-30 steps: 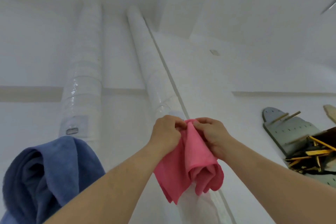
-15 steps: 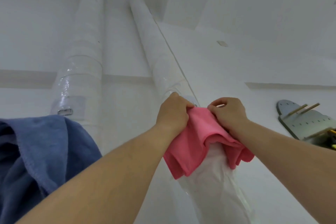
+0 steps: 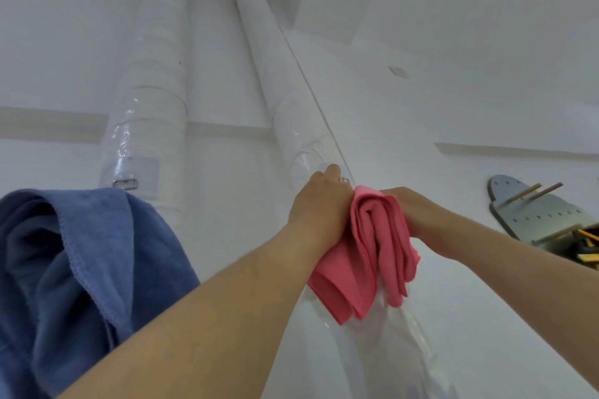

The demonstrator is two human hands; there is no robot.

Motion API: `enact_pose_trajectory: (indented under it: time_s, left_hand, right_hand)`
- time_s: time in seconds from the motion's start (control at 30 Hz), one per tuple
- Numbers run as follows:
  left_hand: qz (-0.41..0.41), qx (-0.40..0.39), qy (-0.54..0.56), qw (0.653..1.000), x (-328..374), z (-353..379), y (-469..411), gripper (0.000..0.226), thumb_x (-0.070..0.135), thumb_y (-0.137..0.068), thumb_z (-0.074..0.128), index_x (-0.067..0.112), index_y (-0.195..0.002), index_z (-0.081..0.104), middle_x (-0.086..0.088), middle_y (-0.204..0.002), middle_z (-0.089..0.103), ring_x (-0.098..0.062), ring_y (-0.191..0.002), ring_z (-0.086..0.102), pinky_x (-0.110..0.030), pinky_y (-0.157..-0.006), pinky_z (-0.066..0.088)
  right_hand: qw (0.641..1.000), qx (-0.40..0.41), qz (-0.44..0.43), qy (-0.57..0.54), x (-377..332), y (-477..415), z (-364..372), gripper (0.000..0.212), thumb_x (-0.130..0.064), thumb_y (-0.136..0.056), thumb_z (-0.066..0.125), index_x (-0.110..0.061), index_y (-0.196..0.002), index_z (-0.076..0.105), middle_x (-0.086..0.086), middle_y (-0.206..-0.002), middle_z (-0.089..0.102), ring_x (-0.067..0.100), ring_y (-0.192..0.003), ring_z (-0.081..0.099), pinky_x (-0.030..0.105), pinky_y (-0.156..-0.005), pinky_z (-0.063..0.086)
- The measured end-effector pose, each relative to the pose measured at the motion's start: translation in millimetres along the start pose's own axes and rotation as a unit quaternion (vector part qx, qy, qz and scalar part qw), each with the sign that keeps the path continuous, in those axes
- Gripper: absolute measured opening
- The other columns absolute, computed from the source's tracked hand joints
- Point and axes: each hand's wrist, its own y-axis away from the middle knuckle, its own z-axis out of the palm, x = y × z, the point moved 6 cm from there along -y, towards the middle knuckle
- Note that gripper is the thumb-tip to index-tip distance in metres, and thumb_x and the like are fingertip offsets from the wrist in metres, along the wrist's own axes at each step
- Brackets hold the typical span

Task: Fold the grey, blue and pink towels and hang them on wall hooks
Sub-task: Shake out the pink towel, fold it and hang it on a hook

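Observation:
The folded pink towel (image 3: 372, 256) hangs in bunched folds against the right white wrapped pipe (image 3: 275, 74), just below a small metal hook (image 3: 345, 180). My left hand (image 3: 319, 204) grips the towel's top left side near the hook. My right hand (image 3: 418, 214) holds the top right side, its fingers hidden behind the cloth. The blue towel (image 3: 74, 285) hangs at the lower left under a metal hook (image 3: 124, 184) on the left pipe (image 3: 152, 100). No grey towel is in view.
White walls and ceiling fill the view. A grey pegboard rack (image 3: 538, 217) with wooden pegs and yellow sticks hangs on the wall at the right.
Both hands have gathered the pink towel closer together at the hook, so it now hangs in tight vertical folds. The view has shifted and the blue towel shows more.

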Motion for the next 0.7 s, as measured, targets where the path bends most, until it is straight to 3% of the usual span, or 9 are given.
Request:
enact_pose_trajectory:
  time_s: [0.1, 0.17, 0.3, 0.43, 0.53, 0.63, 0.7]
  left_hand:
    - [0.028, -0.011, 0.008, 1.0, 3.8, 1.0, 9.4, 0.013, 0.008, -0.093, 0.042, 0.01, -0.086, 0.053, -0.008, -0.095, 0.037, -0.019, -0.078, 0.032, -0.033, -0.061, 0.031]
    - [0.045, -0.02, -0.001, 0.999, 1.2, 2.3, 12.3, 0.015, 0.012, -0.094, 0.043, 0.014, -0.098, 0.058, -0.003, -0.092, 0.029, -0.019, -0.077, 0.032, -0.032, -0.062, 0.031]
    - [0.038, -0.02, -0.008, 0.999, -4.8, 0.0, -3.2, 0.021, 0.017, -0.093, 0.048, 0.019, -0.098, 0.068, -0.004, -0.094, 0.041, -0.025, -0.084, 0.052, -0.028, -0.064, 0.032]
    - [-0.059, 0.014, 0.074, 0.995, -18.1, -4.8, -18.4, 0.026, 0.009, -0.084, 0.056, 0.025, -0.094, 0.074, -0.004, -0.099, 0.06, -0.024, -0.094, 0.058, -0.024, -0.069, 0.031]
    - [-0.033, 0.011, 0.041, 0.999, -11.8, 3.0, -12.4, 0.029, 0.009, -0.083, 0.054, 0.026, -0.097, 0.073, -0.003, -0.095, 0.055, -0.027, -0.095, 0.056, -0.027, -0.067, 0.029]
    - [-0.039, -0.001, 0.021, 0.999, -10.5, 1.5, -16.6, 0.03, 0.016, -0.086, 0.05, 0.028, -0.102, 0.073, -0.002, -0.107, 0.061, -0.029, -0.107, 0.052, -0.035, -0.08, 0.041]
    - [-0.072, -0.009, 0.104, 0.992, -7.8, -4.2, -24.1, 0.03, 0.014, -0.084, 0.049, 0.021, -0.098, 0.075, -0.004, -0.109, 0.069, -0.027, -0.108, 0.058, -0.037, -0.091, 0.047]
  right_hand:
    - [0.99, 0.009, -0.002, -0.141, 8.6, 2.1, -1.1, 0.023, -0.025, -0.094, 0.055, -0.013, -0.109, 0.067, 0.006, -0.106, 0.069, 0.023, -0.098, 0.064, 0.026, -0.081, 0.048]
    - [0.994, 0.032, -0.003, -0.103, 17.2, -3.3, -2.5, 0.029, -0.015, -0.092, 0.058, -0.014, -0.121, 0.064, 0.011, -0.106, 0.07, 0.025, -0.095, 0.066, 0.028, -0.079, 0.05]
    - [0.995, 0.086, -0.012, -0.047, 21.4, -14.0, -4.4, 0.027, -0.013, -0.087, 0.063, -0.017, -0.113, 0.07, 0.011, -0.094, 0.073, 0.02, -0.076, 0.063, 0.028, -0.07, 0.047]
    - [0.985, 0.171, -0.012, -0.037, 33.1, -17.8, -13.3, 0.025, -0.011, -0.085, 0.063, -0.015, -0.108, 0.072, 0.008, -0.093, 0.072, 0.02, -0.082, 0.064, 0.026, -0.073, 0.045]
    - [0.985, 0.17, -0.012, 0.002, 36.7, -18.9, -12.7, 0.024, -0.012, -0.087, 0.061, -0.016, -0.106, 0.073, 0.009, -0.093, 0.07, 0.023, -0.086, 0.064, 0.026, -0.076, 0.046]
    - [0.978, 0.188, -0.006, 0.091, 37.5, -19.8, -15.6, 0.021, -0.016, -0.086, 0.059, -0.017, -0.099, 0.075, 0.01, -0.094, 0.073, 0.027, -0.091, 0.066, 0.032, -0.08, 0.051]
    - [0.976, 0.174, -0.012, 0.13, 35.3, -18.4, -13.1, 0.022, -0.018, -0.086, 0.059, -0.016, -0.102, 0.074, 0.012, -0.101, 0.072, 0.029, -0.096, 0.065, 0.033, -0.084, 0.051]
